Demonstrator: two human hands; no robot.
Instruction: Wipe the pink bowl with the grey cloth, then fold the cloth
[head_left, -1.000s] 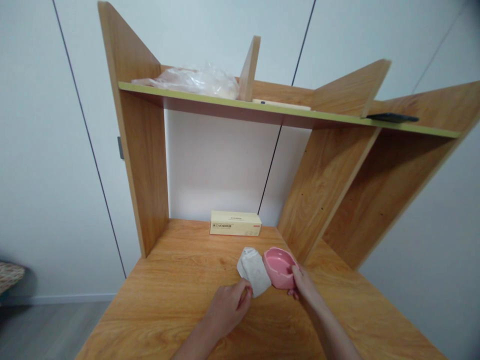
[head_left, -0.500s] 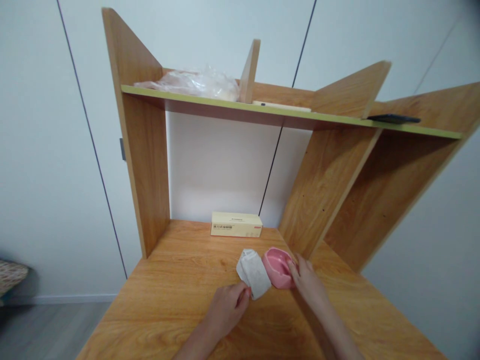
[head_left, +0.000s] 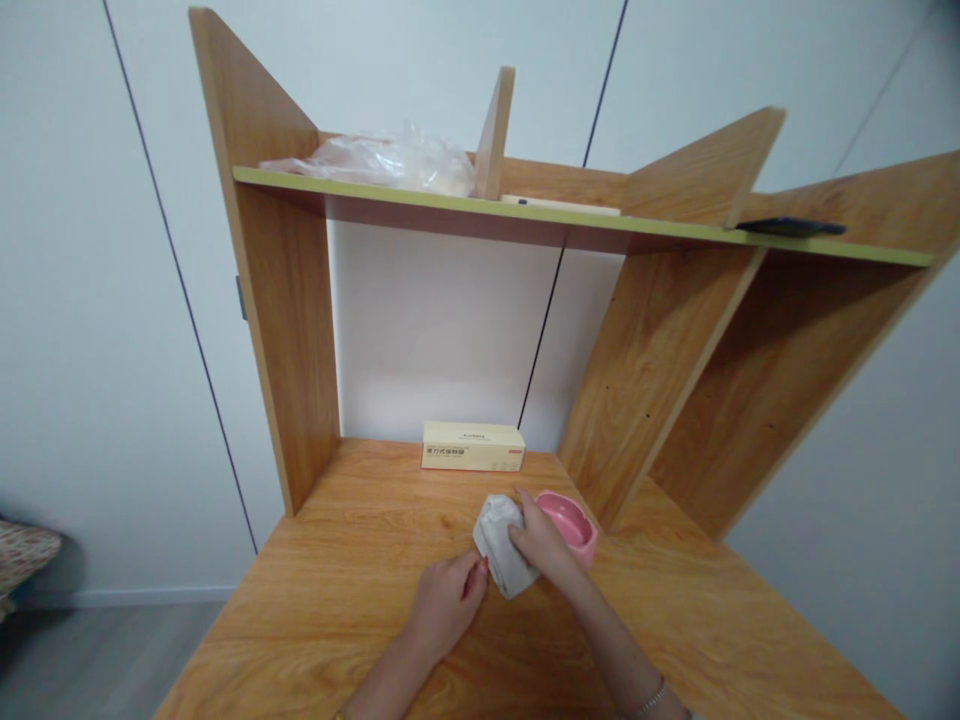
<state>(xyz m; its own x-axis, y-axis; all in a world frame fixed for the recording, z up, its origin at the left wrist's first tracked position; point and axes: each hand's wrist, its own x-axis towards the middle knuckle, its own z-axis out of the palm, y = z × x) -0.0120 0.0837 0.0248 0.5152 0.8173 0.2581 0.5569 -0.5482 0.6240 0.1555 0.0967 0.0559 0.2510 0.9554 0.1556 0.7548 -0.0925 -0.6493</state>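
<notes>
A person stands at a wooden desk (head_left: 337,610) and both hands are down near the middle of it. The right hand (head_left: 544,545) lies on top of a white cloth (head_left: 496,532). Its fingers bend over the right side of the cloth and grip it, and the thumb sits on top. There is a thin bracelet (head_left: 651,697) on that wrist. The left hand (head_left: 446,600) is just beside the near edge of the cloth. Its fingers are curled in close together and the tips are right at the cloth, but I cannot tell if they pinch it.

The cloth is crumpled and lies flat on the desk. A small pink bowl (head_left: 574,520) sits right behind the right hand, touching the cloth's right side or very near it. The bowl stands upright, close to a slanted wooden panel (head_left: 645,380).

Farther back, against the white wall, lies a long pale yellow box (head_left: 472,446). It has a line of dark writing on the front and a red mark at its right end. The writing is too small to read.

Up high is a shelf (head_left: 420,203) with a green edge. A clear plastic bag (head_left: 382,160) rests on its left part. A flat pale thing (head_left: 559,205) lies in the middle part, and a flat dark thing (head_left: 791,228) lies far to the right
</notes>
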